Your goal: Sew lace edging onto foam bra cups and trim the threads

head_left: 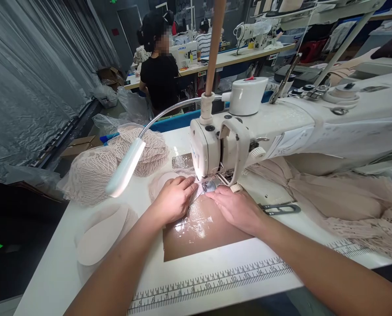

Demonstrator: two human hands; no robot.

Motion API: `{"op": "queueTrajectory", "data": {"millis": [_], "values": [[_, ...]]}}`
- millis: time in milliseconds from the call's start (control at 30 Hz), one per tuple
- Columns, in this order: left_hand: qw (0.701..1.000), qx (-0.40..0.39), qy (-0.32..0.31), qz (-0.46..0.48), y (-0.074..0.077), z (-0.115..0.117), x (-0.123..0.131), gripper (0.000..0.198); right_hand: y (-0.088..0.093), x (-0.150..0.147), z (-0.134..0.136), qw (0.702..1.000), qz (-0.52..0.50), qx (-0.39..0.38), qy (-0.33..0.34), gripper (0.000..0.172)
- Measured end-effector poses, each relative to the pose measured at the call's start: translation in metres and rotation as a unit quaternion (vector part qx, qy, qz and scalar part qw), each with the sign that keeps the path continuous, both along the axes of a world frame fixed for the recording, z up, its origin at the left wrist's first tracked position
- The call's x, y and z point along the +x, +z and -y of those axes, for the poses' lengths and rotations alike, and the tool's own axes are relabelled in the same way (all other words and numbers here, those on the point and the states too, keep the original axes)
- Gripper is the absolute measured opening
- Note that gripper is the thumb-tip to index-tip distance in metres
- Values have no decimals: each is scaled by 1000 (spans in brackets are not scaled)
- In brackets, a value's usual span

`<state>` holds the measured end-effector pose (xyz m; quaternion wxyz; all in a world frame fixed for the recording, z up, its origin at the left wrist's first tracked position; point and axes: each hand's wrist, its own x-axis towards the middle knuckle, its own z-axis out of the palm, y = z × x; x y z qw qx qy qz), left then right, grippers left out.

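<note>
On the bench, above a brown sheet, the left hand and right hand tend pale cloth at the sewing machine.
Left fingers lie bent upon the cloth, right fingers stretch out near it; whether either pinches, I cannot tell. This seems a sewing step; the next move probably calls for flat, steady feeding. Needle point and seam are hard to make out.

A black-shirted person is near what look like plastic bags.
</note>
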<state>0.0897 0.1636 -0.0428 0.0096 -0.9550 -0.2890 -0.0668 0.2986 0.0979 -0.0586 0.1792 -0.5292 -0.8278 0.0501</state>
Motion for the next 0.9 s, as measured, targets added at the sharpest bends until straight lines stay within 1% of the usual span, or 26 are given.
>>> {"op": "queueTrajectory", "data": {"millis": [67,167,300,467,700,800,900], "values": [[1000,-5,22,-21,8,8,2,35,0,1,0,1000,-15,3,-1,33],[997,-39,46,-40,19,22,6,33,1,2,0,999,-38,-3,-4,32],[993,-98,59,-25,25,34,9,33,2,3,0,998,-58,-15,-1,32],[990,-137,23,6,22,37,9,30,2,4,0,997,-77,-12,3,32],[990,-134,-1,40,15,35,8,27,3,5,2,997,-75,-3,5,32],[991,-122,-7,49,11,36,7,31,5,3,4,998,-62,-6,19,32],[994,-102,-4,26,8,37,8,39,7,1,5,999,-30,-21,29,32]]}}
